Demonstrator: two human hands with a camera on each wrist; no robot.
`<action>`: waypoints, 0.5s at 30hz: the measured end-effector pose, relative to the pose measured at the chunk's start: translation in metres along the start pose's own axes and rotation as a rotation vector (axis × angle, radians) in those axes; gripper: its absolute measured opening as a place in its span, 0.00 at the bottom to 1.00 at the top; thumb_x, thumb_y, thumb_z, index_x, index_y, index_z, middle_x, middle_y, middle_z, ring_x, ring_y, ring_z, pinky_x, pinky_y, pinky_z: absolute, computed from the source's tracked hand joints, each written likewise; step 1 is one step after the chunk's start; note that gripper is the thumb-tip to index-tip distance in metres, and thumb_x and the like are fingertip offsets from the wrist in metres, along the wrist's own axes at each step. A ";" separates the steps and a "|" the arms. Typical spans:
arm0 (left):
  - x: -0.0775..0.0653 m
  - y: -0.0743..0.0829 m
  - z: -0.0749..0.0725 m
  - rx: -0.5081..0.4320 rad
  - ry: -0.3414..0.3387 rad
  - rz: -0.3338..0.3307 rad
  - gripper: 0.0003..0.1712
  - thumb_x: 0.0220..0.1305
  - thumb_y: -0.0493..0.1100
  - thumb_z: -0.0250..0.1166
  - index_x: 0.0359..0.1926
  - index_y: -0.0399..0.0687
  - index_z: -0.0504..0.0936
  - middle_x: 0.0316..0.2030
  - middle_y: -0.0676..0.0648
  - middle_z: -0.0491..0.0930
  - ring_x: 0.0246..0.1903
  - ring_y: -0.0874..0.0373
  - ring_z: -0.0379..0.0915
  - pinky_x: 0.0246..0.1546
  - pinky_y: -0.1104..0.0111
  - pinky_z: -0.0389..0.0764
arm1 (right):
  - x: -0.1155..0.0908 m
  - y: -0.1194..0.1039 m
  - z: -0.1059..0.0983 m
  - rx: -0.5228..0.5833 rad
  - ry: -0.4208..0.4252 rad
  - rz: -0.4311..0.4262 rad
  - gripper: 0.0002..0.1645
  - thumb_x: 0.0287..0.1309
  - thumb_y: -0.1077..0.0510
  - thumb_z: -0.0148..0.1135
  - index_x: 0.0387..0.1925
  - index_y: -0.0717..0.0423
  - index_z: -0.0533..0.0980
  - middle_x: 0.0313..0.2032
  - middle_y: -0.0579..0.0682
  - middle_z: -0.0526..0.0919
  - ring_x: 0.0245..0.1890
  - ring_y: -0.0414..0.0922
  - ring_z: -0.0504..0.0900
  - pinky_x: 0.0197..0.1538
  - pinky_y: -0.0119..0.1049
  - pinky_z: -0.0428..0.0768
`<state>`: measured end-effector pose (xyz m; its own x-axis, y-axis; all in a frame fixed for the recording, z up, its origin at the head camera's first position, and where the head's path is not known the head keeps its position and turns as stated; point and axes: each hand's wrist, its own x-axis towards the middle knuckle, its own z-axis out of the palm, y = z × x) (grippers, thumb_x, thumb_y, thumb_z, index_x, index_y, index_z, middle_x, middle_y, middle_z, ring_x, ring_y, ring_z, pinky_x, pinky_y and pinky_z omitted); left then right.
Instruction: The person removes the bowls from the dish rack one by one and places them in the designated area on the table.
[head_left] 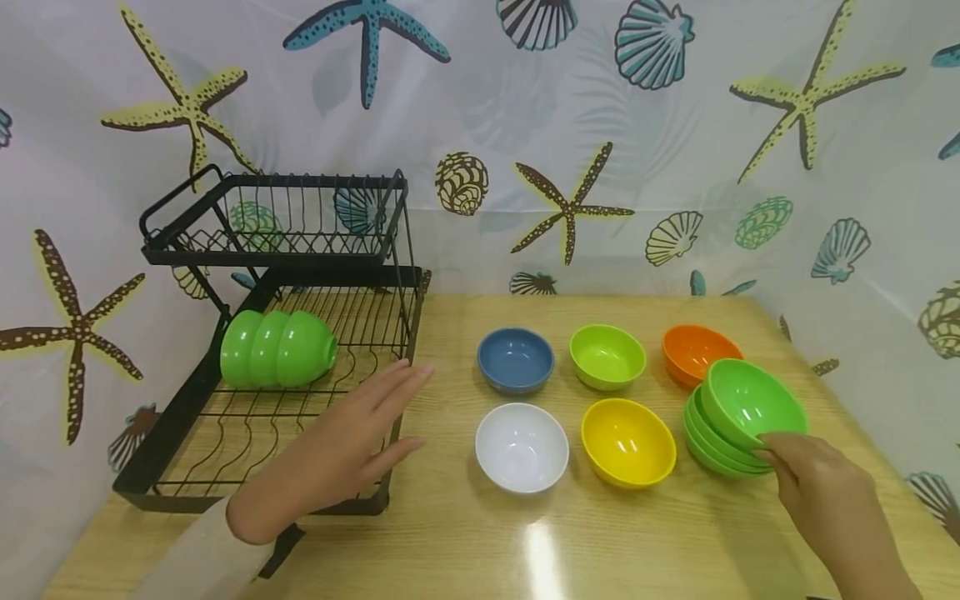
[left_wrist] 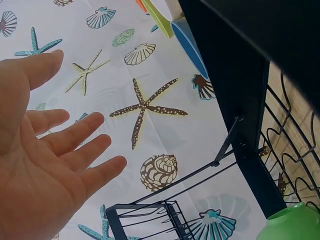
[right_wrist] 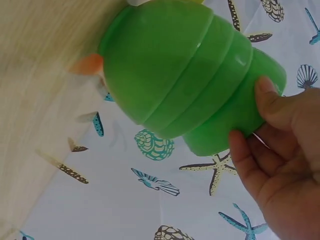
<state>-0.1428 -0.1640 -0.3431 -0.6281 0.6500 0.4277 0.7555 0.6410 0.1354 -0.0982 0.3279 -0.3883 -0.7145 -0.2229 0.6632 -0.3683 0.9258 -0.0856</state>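
Green bowl [head_left: 756, 400] tilted, fwd-left of R grip [head_left: 836, 496] — rim pinched; green stack [head_left: 703, 442] left of grip; L grip [head_left: 341, 446] spread, holding nothing; prob. lift-off step — next needs firm pinch, clean separation.

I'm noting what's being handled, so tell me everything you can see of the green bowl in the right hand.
The green bowl is round, plain and glossy, apparently plastic, its inside empty. Open side up and tilted, it juts from the top of the bowl stack, its base hidden; contact there is unclear. The right hand pinches its near rim.
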 end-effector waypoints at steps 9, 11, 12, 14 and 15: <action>-0.003 -0.002 -0.001 0.007 -0.042 -0.030 0.45 0.63 0.51 0.65 0.74 0.49 0.53 0.68 0.41 0.63 0.67 0.45 0.58 0.64 0.51 0.68 | -0.003 0.007 0.005 0.022 -0.147 0.083 0.14 0.40 0.77 0.68 0.33 0.66 0.79 0.33 0.64 0.83 0.38 0.66 0.80 0.39 0.61 0.77; -0.003 -0.002 -0.001 0.005 -0.044 -0.030 0.44 0.63 0.51 0.65 0.74 0.49 0.53 0.67 0.41 0.63 0.67 0.45 0.59 0.64 0.52 0.68 | -0.003 0.008 0.004 0.026 -0.160 0.086 0.14 0.41 0.77 0.68 0.34 0.66 0.79 0.35 0.65 0.83 0.40 0.67 0.79 0.41 0.63 0.77; -0.003 -0.003 -0.001 0.004 -0.045 -0.029 0.44 0.63 0.51 0.65 0.74 0.49 0.53 0.67 0.42 0.63 0.67 0.45 0.60 0.64 0.52 0.68 | -0.003 0.008 0.004 0.025 -0.164 0.087 0.14 0.42 0.76 0.68 0.34 0.66 0.80 0.36 0.65 0.83 0.42 0.67 0.79 0.42 0.63 0.76; -0.003 -0.003 -0.001 0.001 -0.045 -0.028 0.44 0.63 0.51 0.65 0.74 0.48 0.54 0.67 0.41 0.64 0.66 0.45 0.60 0.64 0.52 0.68 | -0.003 0.007 0.004 0.025 -0.175 0.094 0.13 0.43 0.76 0.68 0.35 0.66 0.80 0.36 0.65 0.84 0.43 0.68 0.78 0.43 0.64 0.76; -0.003 -0.003 -0.001 0.000 -0.045 -0.029 0.43 0.63 0.51 0.65 0.74 0.48 0.55 0.67 0.41 0.64 0.66 0.45 0.60 0.64 0.52 0.68 | -0.004 0.007 0.004 0.023 -0.179 0.099 0.13 0.43 0.75 0.68 0.35 0.65 0.80 0.36 0.64 0.84 0.43 0.68 0.78 0.43 0.64 0.76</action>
<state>-0.1427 -0.1684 -0.3445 -0.6578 0.6488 0.3825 0.7367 0.6600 0.1475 -0.1005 0.3339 -0.3943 -0.8414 -0.1832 0.5084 -0.3026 0.9392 -0.1624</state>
